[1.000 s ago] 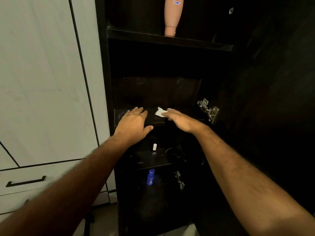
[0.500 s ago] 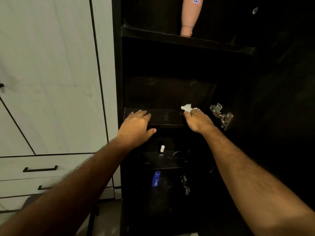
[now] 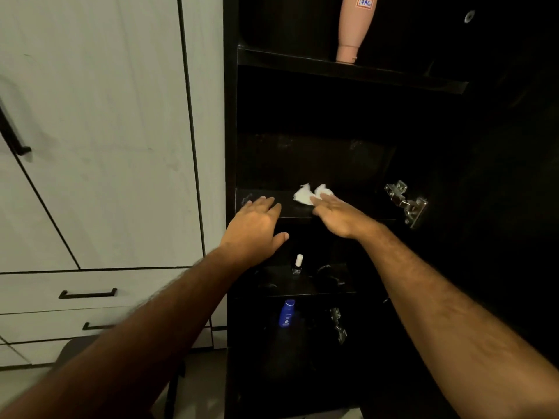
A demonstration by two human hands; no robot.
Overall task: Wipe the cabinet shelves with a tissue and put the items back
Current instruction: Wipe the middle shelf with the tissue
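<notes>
Tissue (image 3: 305, 195) under right hand (image 3: 341, 213), nail polish (image 3: 298, 264), blue bottle (image 3: 287, 313) below.

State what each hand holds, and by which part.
Nothing is gripped. The right hand presses the tissue onto the shelf with straight fingers; the left hand rests there.

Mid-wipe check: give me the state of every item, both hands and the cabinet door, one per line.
White crumpled tissue: on the middle shelf, pressed under right fingers.
Right hand: fingers straight, pressing the tissue.
Left hand: flat, resting on the shelf's front edge.
Black middle shelf: bare except the tissue.
Pink bottle: inverted on the top shelf.
Small white-capped bottle: upright, lower shelf.
Blue bottle: upright, bottom.
Black cabinet door: open.
</notes>
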